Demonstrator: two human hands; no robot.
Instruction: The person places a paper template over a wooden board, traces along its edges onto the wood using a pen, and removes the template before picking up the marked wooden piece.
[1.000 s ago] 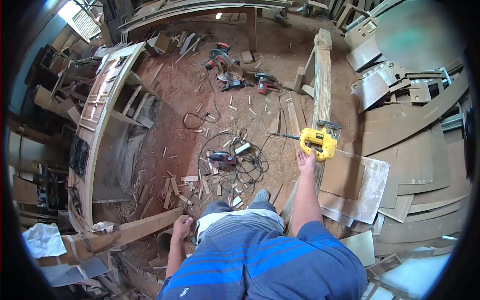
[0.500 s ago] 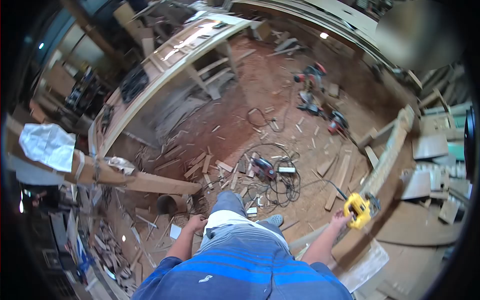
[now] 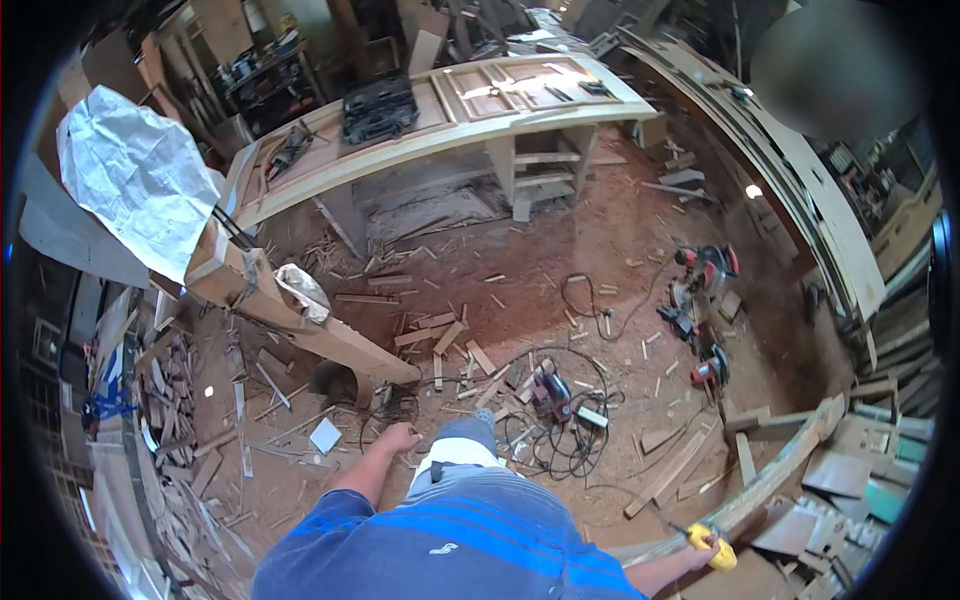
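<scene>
My right hand (image 3: 700, 553) is wrapped round the handle of a yellow corded power tool (image 3: 721, 556), low on the right side beside a long rough timber (image 3: 775, 478). What sort of tool it is cannot be made out. My left hand (image 3: 399, 438) hangs over the littered floor with its fingers curled in and nothing visible in them. Below and left of that hand lies a small white square piece (image 3: 325, 435). Ahead of my foot, a dark red corded power tool (image 3: 552, 391) rests among tangled black cables (image 3: 570, 450).
A long wooden workbench (image 3: 450, 135) holds a black tool case (image 3: 380, 112) and a panelled door (image 3: 520, 85). A wooden beam (image 3: 350, 350) juts in from the left. On the floor stand a red saw (image 3: 708, 265) and loose planks (image 3: 675, 470). Offcuts litter the ground.
My view has turned left and lifted, showing more of the workbench. My right hand, still gripping the yellow tool, sits lower in view. My left hand stays curled.
</scene>
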